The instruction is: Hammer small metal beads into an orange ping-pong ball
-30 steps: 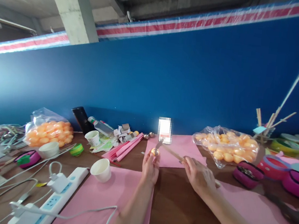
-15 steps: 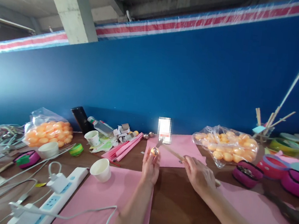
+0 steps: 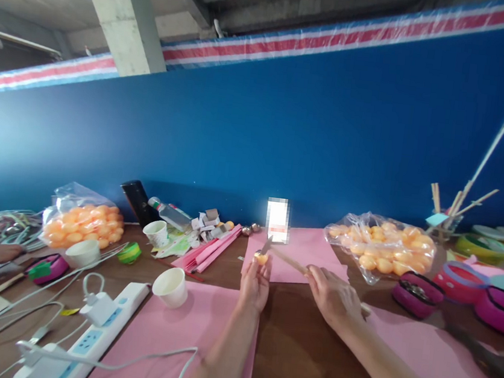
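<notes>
Ball, small and orange, sits pinched at the fingertips of our left hand, raised just over the pink paper sheet near the middle of the table. Our right hand is closed around a wooden-handled knife, whose blade tip touches the ball at its 12 o'clock. We judge the smooth, round shell could let the blade skid toward our left fingertips, or let the ball pop loose and roll away. At 3 o'clock lies a bag of orange balls; at 9 o'clock stands a white paper cup, with a power strip beyond it.
</notes>
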`<state>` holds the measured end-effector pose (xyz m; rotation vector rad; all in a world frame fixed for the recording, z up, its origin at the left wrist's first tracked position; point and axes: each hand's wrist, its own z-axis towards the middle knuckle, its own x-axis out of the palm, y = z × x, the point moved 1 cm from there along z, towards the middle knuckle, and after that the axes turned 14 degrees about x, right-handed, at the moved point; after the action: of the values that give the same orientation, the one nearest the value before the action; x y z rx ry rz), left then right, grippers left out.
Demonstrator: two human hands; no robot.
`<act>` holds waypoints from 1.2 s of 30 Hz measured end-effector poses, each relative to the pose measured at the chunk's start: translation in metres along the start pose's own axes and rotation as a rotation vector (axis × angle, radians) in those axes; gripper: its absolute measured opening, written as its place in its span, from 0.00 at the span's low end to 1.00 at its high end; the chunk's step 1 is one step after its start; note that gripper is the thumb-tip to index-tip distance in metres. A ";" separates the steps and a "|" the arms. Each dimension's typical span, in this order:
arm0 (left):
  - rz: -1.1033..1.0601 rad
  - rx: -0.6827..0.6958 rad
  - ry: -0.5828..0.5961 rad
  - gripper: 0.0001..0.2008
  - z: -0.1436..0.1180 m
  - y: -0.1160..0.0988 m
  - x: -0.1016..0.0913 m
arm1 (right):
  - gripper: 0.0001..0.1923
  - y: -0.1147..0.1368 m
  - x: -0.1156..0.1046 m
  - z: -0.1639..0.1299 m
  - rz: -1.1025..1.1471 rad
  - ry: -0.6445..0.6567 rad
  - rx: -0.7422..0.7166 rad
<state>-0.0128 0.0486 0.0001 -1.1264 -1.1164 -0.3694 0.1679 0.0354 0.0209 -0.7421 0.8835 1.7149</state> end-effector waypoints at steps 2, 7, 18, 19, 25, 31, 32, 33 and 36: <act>-0.001 -0.010 0.010 0.02 0.000 0.001 -0.001 | 0.12 0.000 0.000 0.000 0.012 -0.009 0.008; -0.003 0.005 0.001 0.02 0.002 0.002 -0.004 | 0.13 0.001 0.001 -0.002 0.023 -0.025 0.000; 0.026 0.074 0.024 0.10 0.004 0.004 -0.007 | 0.12 0.000 0.002 -0.002 -0.002 -0.023 0.000; 0.029 0.070 0.021 0.10 0.004 0.004 -0.007 | 0.12 -0.001 0.003 -0.002 0.001 -0.027 0.006; 0.046 0.068 0.044 0.15 0.004 0.005 -0.007 | 0.12 -0.001 0.005 -0.002 -0.002 -0.017 0.019; 0.059 0.071 0.038 0.15 0.003 0.005 -0.007 | 0.12 0.000 0.002 -0.001 0.021 -0.012 0.044; 0.063 0.070 0.044 0.15 0.003 0.005 -0.007 | 0.12 0.000 0.001 -0.001 0.022 -0.010 0.046; 0.064 0.067 0.056 0.15 0.002 0.005 -0.007 | 0.12 0.000 0.001 -0.001 0.018 -0.004 0.044; 0.055 0.067 0.096 0.15 0.002 0.005 -0.006 | 0.11 0.000 0.002 -0.001 0.001 0.014 0.031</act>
<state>-0.0130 0.0509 -0.0077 -1.0676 -1.0043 -0.3370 0.1671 0.0350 0.0190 -0.7338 0.9180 1.6950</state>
